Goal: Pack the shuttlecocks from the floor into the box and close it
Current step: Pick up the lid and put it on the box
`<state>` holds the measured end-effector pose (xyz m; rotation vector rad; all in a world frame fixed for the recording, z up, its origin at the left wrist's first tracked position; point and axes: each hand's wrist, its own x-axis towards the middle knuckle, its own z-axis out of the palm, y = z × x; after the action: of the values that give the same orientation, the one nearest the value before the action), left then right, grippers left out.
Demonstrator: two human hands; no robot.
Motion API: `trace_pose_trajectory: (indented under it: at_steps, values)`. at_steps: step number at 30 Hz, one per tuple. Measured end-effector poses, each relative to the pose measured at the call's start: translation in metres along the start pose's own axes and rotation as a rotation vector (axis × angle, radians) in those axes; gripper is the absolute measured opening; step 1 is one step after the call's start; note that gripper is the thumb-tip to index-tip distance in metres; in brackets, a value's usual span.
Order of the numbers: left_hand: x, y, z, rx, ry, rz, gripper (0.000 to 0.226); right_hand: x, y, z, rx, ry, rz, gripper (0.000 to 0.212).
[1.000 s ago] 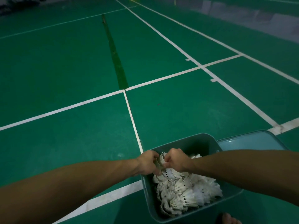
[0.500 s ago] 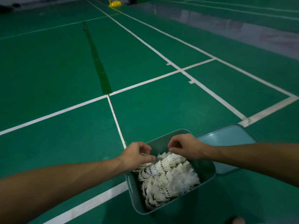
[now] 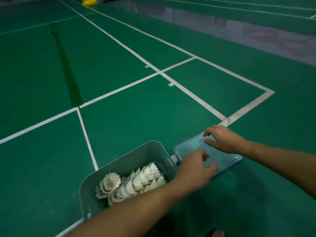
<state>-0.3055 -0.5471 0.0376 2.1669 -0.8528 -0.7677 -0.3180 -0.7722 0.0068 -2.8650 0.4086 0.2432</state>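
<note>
A grey-green plastic box point(image 3: 123, 161) stands open on the court floor at the lower middle, filled with several white shuttlecocks point(image 3: 133, 182). Its light blue lid point(image 3: 189, 147) lies flat on the floor just right of the box. My left hand point(image 3: 196, 166) reaches across the box's right end and hovers over the lid's near edge, fingers spread. My right hand point(image 3: 222, 139) is over the lid's far side, fingers apart, fingertips at or just above its surface. Neither hand holds anything. My left forearm hides the box's near right corner.
Green badminton court floor with white lines point(image 3: 193, 94) stretches ahead. A dark green strip point(image 3: 68, 76) runs away at the left. A yellow object point(image 3: 89, 1) sits far off at the top. A grey walkway point(image 3: 256, 33) borders the court at the right.
Both hands left the shuttlecock pile in the box and moved right, over the lid. The view has shifted right and down.
</note>
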Motion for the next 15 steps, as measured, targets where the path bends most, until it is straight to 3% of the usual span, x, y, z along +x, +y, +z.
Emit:
trace_pose_trajectory:
  at_steps: [3, 7, 11, 15]
  values:
    - [0.031, -0.003, 0.069, -0.2, 0.098, -0.255, 0.056, 0.002, 0.045, 0.035, 0.047, -0.068, 0.156, 0.045]
    - [0.065, -0.036, 0.116, -0.406, 0.419, -0.603, 0.072, 0.006, 0.086, 0.074, 0.084, -0.125, 0.325, 0.059]
    - [0.08, -0.06, 0.141, -0.437, 0.469, -0.714, 0.098, 0.009, 0.112, 0.106, 0.116, -0.107, 0.469, 0.081]
    - [0.091, -0.071, 0.136, -0.472, 0.503, -0.757, 0.092, 0.013, 0.126, 0.126, 0.198, -0.105, 0.557, 0.102]
